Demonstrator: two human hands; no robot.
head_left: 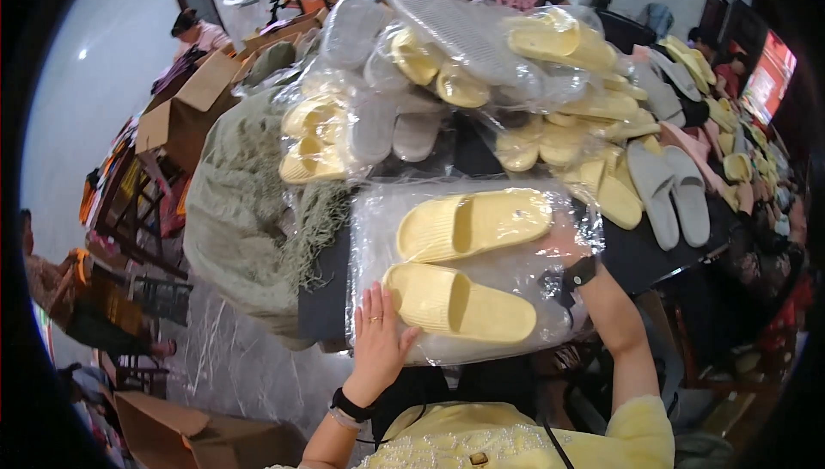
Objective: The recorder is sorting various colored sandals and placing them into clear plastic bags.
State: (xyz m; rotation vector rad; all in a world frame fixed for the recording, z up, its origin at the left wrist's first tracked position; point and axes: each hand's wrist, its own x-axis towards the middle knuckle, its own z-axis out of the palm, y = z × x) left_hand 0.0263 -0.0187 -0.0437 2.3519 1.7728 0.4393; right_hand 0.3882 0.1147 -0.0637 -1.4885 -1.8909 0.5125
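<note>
A clear plastic bag (516, 275) lies on the dark table in front of me with a pair of pale yellow slippers inside, one (473, 224) above the other (460, 301). My left hand (378, 340) rests flat on the bag's near left corner, fingers spread, beside the lower slipper. My right hand (563, 250) is inside the bag's right side, seen through the plastic, near the upper slipper's toe. A black watch sits on each wrist.
Behind the bag rises a heap of bagged yellow and grey slippers (481, 65). Loose grey slippers (670, 194) lie at the right. A green fringed cloth (249, 202) hangs at the left. Cardboard boxes (185, 108) stand at back left. People work around the room.
</note>
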